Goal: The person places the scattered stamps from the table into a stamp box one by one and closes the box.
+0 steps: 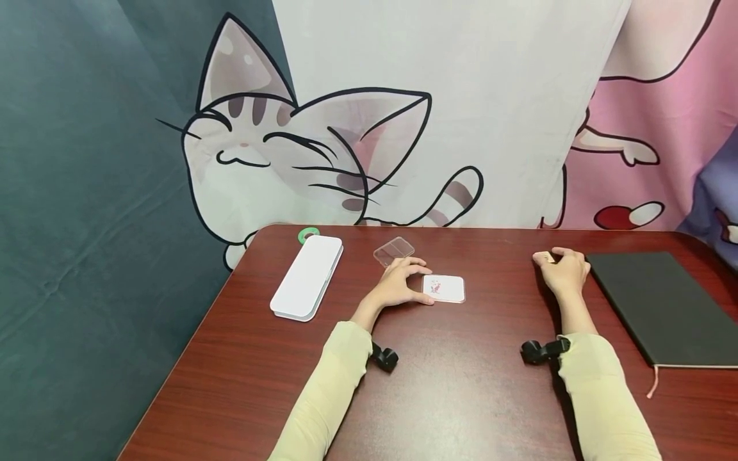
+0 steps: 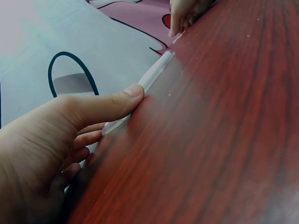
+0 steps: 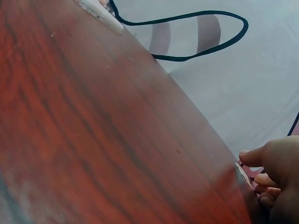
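On the table, my left hand (image 1: 398, 282) grips the left end of a flat, rounded white case (image 1: 450, 289) with clear edges and a small pink figure on top. In the left wrist view the thumb (image 2: 133, 91) presses the case's near edge, while other fingers lie at its far side. Just behind that hand is a clear plastic lid-like piece (image 1: 394, 251), partly covered by the fingers. Farther right, my right hand (image 1: 565, 275) pinches a small, flat, pale beige piece (image 1: 549, 257) at the tabletop. Fingers hide much of this piece, so its kind is unclear.
A long white box (image 1: 307, 278) lies to the left, with a green ring, perhaps a tape roll (image 1: 308, 234), behind it. A black notebook (image 1: 665, 307) with a ribbon lies right of my right hand. Cat-printed cloth (image 1: 496, 115) hangs behind the table's far edge.
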`<state>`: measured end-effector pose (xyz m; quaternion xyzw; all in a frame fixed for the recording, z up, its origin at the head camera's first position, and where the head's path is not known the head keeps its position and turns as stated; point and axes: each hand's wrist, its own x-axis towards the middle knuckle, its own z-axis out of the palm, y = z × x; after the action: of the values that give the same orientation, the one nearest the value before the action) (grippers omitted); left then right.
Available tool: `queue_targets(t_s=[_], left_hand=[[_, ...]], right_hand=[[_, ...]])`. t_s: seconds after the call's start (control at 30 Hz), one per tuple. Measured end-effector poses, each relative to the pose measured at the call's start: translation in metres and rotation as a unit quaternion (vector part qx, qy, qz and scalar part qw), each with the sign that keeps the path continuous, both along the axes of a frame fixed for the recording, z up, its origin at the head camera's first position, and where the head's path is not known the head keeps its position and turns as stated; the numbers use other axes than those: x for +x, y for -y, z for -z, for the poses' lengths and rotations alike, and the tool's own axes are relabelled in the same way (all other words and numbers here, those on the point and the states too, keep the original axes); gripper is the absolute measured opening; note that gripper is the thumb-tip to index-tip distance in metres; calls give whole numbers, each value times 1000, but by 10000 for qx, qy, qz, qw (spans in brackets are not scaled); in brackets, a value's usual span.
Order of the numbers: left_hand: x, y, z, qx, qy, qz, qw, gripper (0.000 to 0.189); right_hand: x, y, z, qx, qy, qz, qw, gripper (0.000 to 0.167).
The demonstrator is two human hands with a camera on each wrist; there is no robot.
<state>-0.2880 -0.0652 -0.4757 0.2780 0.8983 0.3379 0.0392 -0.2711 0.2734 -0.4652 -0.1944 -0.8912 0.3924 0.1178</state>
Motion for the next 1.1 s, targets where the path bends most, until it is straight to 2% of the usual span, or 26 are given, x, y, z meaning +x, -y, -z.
queue_targets(t_s=[0.23, 0.57, 1.1], left_hand=[[1, 2, -3, 24, 56, -16, 10000, 62], [2, 4, 0, 7, 18, -32, 10000, 63], [0, 0, 0, 25, -9, 25, 10000, 63]], right_hand=[[-3, 3, 3, 103, 34, 134, 9999, 53], [-4, 4, 3, 351, 64, 204, 9992, 43], [-2, 0, 5, 218, 142, 295, 9992, 42]])
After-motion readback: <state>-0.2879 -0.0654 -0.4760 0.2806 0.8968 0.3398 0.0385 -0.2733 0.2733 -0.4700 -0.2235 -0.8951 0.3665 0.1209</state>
